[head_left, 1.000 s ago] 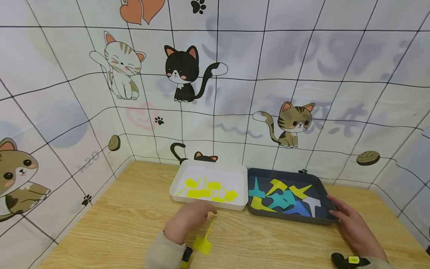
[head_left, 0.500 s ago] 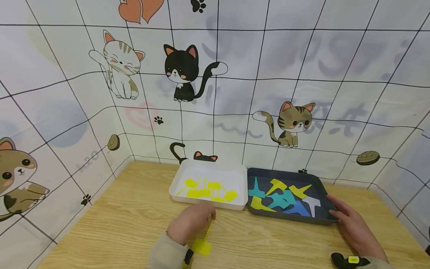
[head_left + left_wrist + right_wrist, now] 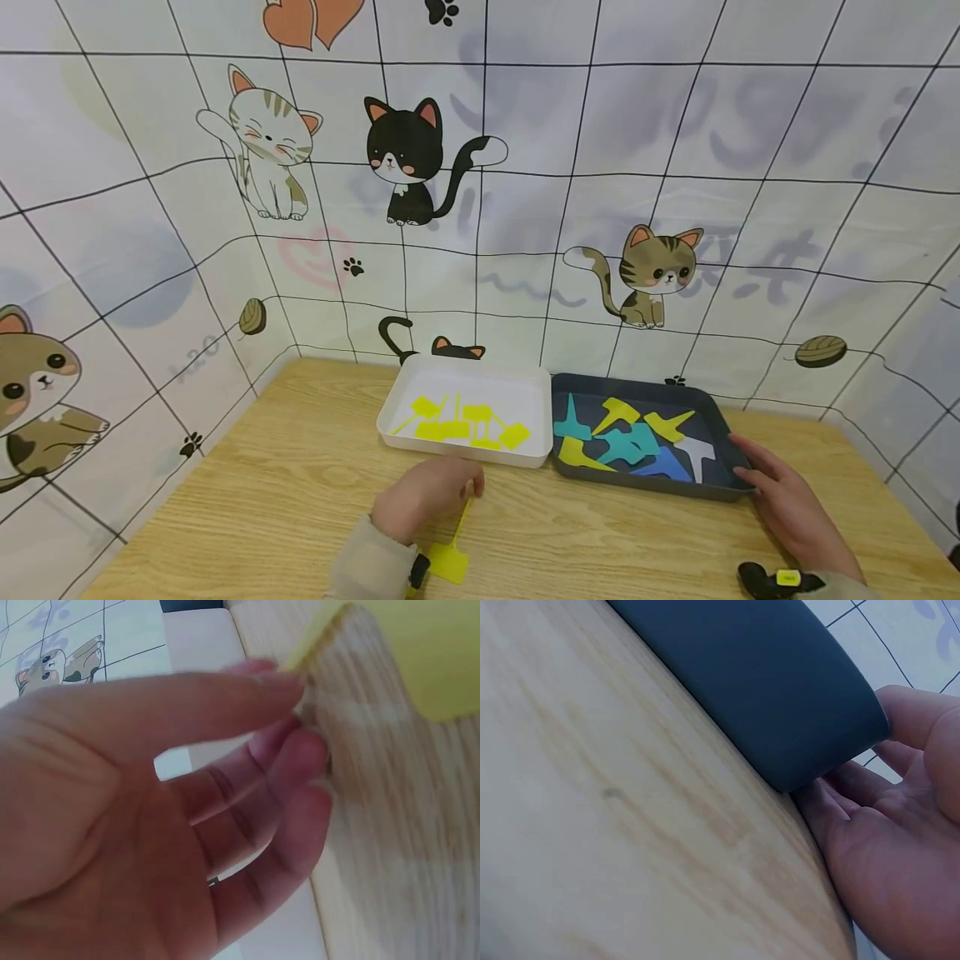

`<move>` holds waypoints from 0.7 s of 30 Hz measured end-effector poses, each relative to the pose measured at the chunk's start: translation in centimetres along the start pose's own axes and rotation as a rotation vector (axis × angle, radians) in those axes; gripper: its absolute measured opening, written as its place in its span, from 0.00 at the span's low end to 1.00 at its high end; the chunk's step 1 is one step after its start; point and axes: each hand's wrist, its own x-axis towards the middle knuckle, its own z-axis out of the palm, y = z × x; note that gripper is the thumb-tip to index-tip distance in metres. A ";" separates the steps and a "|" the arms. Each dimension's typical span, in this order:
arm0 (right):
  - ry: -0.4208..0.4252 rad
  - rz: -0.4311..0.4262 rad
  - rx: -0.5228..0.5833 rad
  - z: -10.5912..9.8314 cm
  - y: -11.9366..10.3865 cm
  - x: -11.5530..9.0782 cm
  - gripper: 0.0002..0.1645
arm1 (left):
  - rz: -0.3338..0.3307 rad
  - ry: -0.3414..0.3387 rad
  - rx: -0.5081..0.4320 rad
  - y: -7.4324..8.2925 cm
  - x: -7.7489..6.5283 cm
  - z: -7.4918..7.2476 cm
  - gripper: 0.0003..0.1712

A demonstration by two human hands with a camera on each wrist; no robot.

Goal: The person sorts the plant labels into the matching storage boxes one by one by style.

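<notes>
Near the front of the white tray (image 3: 467, 457), my left hand (image 3: 431, 497) pinches the thin stem end of a yellow T-shaped plant label (image 3: 450, 561). The label's broad head points back toward the wrist. In the left wrist view, thumb and forefinger meet at the stem tip of the label (image 3: 435, 656), with the other fingers curled below. My right hand (image 3: 787, 500) holds the right end of the dark grey tray (image 3: 637, 482). In the right wrist view, the thumb lies at the rim of the tray (image 3: 757, 682) and the fingers reach low along its outer side.
Several yellow labels (image 3: 442, 430) lie in the white tray. The dark tray bears labels in mixed colours: teal (image 3: 630, 444), yellow (image 3: 667, 425), blue (image 3: 666, 465) and white (image 3: 697, 457). Both trays stand side by side on the wooden table (image 3: 262, 500), against a cat-printed wall cloth (image 3: 525, 208).
My left hand has come down onto the stem of the loose yellow label and pinched it, and the label's head has shifted slightly. The right hand stays on the dark tray.
</notes>
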 end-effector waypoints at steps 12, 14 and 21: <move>0.023 -0.008 -0.033 0.0 -0.3 0.2 0.33 | -0.086 -0.087 -0.105 -0.3 0.1 -0.3 0.12; 0.023 -0.002 -0.027 0.0 -0.3 0.2 0.33 | -0.085 -0.083 -0.106 -0.4 0.1 -0.2 0.11; 0.010 0.011 -0.006 0.1 -0.2 0.1 0.33 | -0.081 -0.077 -0.090 -0.6 -0.1 0.0 0.09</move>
